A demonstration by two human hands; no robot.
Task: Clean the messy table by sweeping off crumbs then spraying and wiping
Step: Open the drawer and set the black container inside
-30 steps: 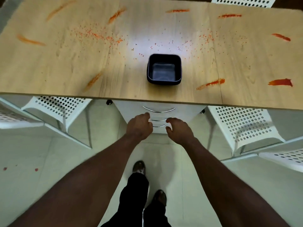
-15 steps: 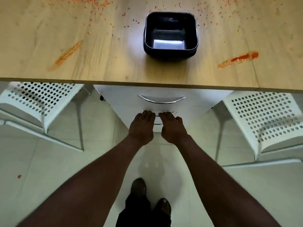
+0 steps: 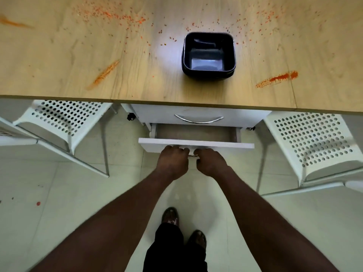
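Table [image 3: 59, 55] lies beyond both hands' fingers [image 3: 174, 149] gripping the drawer handle [image 3: 192, 156].

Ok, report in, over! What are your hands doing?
Left hand and right hand both gripping the drawer handle. Drawer partly open, visible part looks empty. Table uncleaned, crumbs everywhere.

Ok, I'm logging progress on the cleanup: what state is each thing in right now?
Second drawer: pulled partly open, visible part looks empty.
Top drawer: closed.
Black square bowl: upright, empty.
Table: unswept, orange crumbs and smears.
Left hand: gripping the drawer handle.
Right hand: gripping the same handle.
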